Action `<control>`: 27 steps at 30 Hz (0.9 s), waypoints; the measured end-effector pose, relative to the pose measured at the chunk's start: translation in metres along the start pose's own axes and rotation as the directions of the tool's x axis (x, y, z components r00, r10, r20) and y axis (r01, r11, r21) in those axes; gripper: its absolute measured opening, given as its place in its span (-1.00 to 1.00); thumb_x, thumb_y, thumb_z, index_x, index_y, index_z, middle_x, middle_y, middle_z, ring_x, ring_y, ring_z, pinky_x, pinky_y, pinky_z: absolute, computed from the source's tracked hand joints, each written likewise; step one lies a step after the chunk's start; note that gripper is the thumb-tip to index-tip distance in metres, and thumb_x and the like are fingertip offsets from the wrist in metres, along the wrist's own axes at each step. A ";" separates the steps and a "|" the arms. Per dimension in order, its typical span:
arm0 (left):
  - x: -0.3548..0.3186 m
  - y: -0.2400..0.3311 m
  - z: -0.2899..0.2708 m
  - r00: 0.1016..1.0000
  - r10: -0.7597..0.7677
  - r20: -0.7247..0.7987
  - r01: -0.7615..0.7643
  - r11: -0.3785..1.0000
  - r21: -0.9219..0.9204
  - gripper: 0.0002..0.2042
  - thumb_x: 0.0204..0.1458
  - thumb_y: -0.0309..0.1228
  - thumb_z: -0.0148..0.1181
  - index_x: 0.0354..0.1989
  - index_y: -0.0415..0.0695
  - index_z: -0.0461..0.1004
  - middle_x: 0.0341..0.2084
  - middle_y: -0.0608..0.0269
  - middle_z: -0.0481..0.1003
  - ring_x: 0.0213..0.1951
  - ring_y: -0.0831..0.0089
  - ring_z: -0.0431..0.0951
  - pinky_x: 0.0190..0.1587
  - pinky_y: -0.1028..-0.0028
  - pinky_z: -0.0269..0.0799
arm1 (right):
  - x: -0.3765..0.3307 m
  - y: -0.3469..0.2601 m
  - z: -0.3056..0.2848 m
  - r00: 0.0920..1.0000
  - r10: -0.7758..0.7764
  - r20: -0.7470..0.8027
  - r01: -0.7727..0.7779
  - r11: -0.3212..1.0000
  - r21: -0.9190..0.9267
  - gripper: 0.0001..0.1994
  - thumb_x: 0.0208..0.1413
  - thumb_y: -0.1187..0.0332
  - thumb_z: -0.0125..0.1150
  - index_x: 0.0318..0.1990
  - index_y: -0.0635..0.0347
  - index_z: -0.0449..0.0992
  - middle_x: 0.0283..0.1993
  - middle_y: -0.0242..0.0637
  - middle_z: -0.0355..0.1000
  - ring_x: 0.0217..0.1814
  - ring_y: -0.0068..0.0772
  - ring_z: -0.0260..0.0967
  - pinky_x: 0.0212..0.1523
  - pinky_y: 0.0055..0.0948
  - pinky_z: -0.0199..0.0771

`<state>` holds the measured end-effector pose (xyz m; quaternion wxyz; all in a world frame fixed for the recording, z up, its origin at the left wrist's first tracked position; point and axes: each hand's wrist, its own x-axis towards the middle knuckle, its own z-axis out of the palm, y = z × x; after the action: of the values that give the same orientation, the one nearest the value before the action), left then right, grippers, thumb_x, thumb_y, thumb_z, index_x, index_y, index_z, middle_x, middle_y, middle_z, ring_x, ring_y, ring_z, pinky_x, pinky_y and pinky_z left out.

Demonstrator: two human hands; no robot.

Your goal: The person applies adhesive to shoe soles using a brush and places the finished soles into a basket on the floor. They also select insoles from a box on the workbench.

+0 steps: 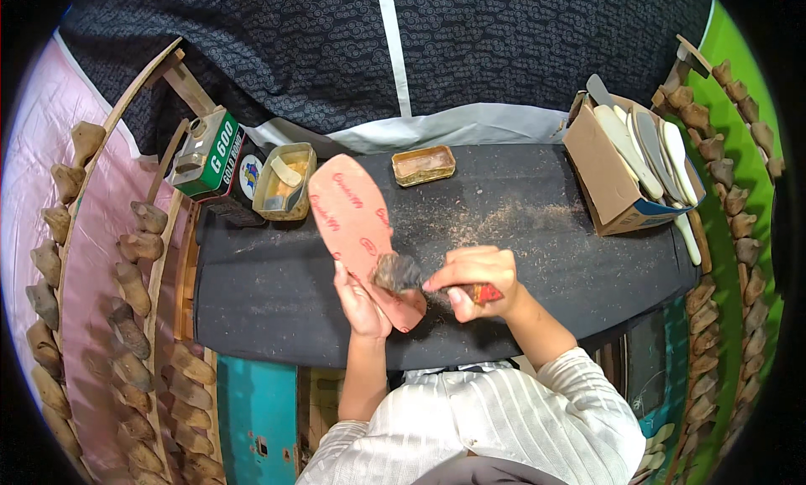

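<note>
The insole point(357, 225), a flat pinkish-red shoe shape, lies on the dark table point(537, 233) with its heel end under my left hand point(359, 299). My left hand is spread flat, pressing that end down. My right hand point(472, 277) is closed around a brush point(401, 273) with a red handle, its dark bristles touching the insole just beside my left thumb. Beyond my hands sit a small open tin point(285, 181) with a brush in it, a green can point(206, 153) further to the left, and a shallow rectangular tin point(424, 164). Far to the right of my right hand, a cardboard box point(606, 176) holds pale insoles.
</note>
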<state>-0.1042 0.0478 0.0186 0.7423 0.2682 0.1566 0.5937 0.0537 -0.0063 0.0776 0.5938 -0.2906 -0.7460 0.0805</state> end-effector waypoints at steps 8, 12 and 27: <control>-0.002 -0.002 0.004 0.990 -0.141 0.008 0.141 0.987 -0.077 -0.51 0.17 -0.04 -0.37 0.13 -0.12 0.15 -0.09 0.19 0.38 -0.18 0.33 0.45 -0.15 0.37 0.39 | 0.009 0.012 0.011 0.986 -0.119 -0.116 0.104 0.986 -0.133 -0.83 -0.25 0.55 0.02 -0.45 0.36 0.52 -0.63 -0.25 0.40 -0.67 -0.39 0.35 -0.62 -0.47 0.40; 0.010 0.006 -0.007 0.998 -0.067 0.004 0.067 0.997 -0.042 -0.47 0.16 -0.01 -0.37 0.15 -0.14 0.11 -0.05 -0.02 0.34 -0.26 0.26 0.46 -0.20 0.30 0.43 | -0.023 0.004 0.019 0.998 -0.063 0.019 0.064 0.996 -0.059 -0.84 -0.30 0.54 0.17 -0.43 0.25 0.51 -0.61 -0.31 0.38 -0.67 -0.37 0.31 -0.61 -0.46 0.34; -0.004 -0.009 -0.004 0.983 -0.179 -0.039 0.182 0.980 0.085 -0.53 0.17 -0.08 -0.38 0.05 -0.19 0.21 -0.20 0.11 0.43 -0.23 0.33 0.47 -0.12 0.34 0.39 | -0.012 0.007 -0.004 0.987 0.057 -0.152 -0.075 0.991 -0.113 -0.84 -0.22 0.50 -0.02 -0.57 0.35 0.52 -0.65 -0.23 0.44 -0.74 -0.44 0.34 -0.65 -0.50 0.40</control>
<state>-0.1002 0.0436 0.0096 0.7781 0.2759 0.2179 0.5205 0.0614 -0.0075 0.0655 0.6265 -0.3550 -0.6930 0.0341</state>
